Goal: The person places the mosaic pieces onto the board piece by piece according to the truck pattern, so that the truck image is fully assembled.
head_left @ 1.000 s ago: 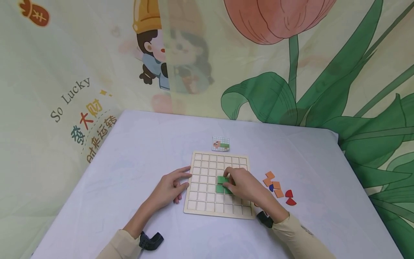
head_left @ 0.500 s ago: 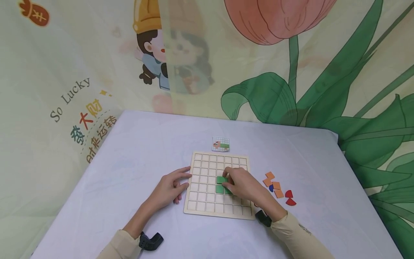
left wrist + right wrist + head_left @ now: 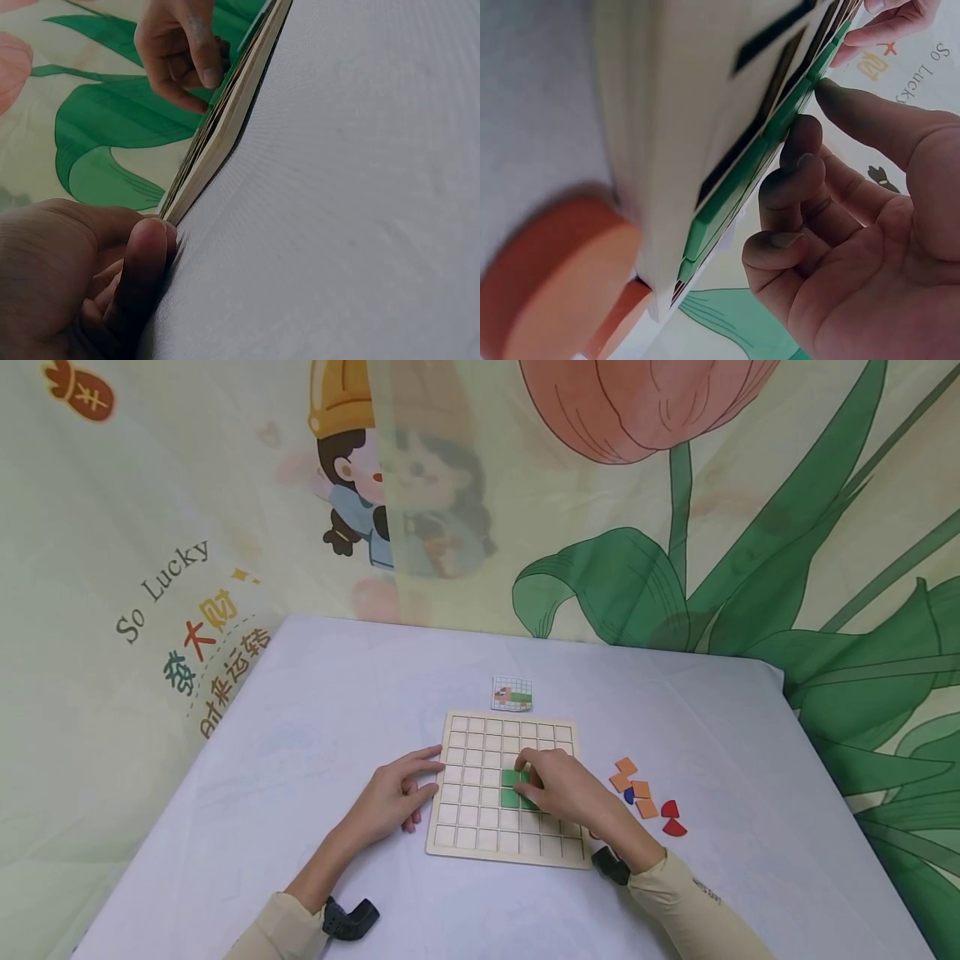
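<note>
Left hand (image 3: pixel 397 787), fingers loose, touches board's (image 3: pixel 487 839) left edge, likely steadying it. Right hand (image 3: pixel 558 785), thumb and forefinger slightly parted, touches green tiles (image 3: pixel 510 777) near board's centre, likely squaring them.

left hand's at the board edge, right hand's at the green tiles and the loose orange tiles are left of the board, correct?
Not quite: the head view shows the loose orange tiles right of the board. The left hand and right hand are as you said.
</note>
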A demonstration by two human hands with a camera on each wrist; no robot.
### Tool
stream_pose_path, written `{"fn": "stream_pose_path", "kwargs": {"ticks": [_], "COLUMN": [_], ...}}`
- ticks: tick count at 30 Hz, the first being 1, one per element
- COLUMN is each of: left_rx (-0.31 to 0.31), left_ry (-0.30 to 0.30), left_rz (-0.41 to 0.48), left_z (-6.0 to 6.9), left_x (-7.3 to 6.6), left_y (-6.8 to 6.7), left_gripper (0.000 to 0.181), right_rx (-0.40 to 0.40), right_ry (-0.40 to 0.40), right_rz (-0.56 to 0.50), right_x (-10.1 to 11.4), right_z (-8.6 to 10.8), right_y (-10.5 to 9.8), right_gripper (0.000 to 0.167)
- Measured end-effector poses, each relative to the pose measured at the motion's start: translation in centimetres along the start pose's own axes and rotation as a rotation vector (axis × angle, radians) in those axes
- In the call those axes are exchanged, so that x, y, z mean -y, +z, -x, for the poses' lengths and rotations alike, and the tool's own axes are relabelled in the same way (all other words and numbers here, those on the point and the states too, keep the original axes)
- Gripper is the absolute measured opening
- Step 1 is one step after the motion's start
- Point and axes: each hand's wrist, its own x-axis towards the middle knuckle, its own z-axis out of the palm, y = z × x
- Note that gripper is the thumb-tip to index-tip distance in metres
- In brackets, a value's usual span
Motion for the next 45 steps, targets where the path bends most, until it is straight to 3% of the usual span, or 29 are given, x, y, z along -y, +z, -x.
{"fn": "stream_pose_path", "kwargs": {"ticks": [9,16,21,28,38,45], "left_rx": [0.003,0.003,0.0,-0.003,-0.007,-0.013], "left_ry": [0.005,0.001,0.0,-0.013,-0.03,-0.043], "left_rz": [0.011,-0.003,0.001,-0.01,-0.031,-0.044], "left_z": [-0.1,-0.1,0.0,0.0,0.0,0.0], "left_x": [0.1,0.1,0.1,0.0,-0.2,-0.3], "left_y": [0.2,0.2,0.2,0.1,0.1,0.1], "left_gripper": [0.038,0.038,0.038,0.039,0.039,0.039], "right_rx": [-0.008,-0.022,-0.03,-0.077,-0.083,-0.123], "right_ry": [0.031,0.059,0.092,0.076,0.197,0.197], "right_rz": [-0.006,-0.006,-0.023,-0.052,-0.036,-0.018], "right_x": [0.0,-0.6,-1.8,-4.1,-6.0,-7.5], "right_z": [0.3,1.7,2.8,4.6,6.8,7.8], "right_y": [-0.1,-0.6,-1.3,-2.4,-3.5,-3.8], "right_gripper": [0.022,0.023,0.026,0.026,0.03,0.023]}}
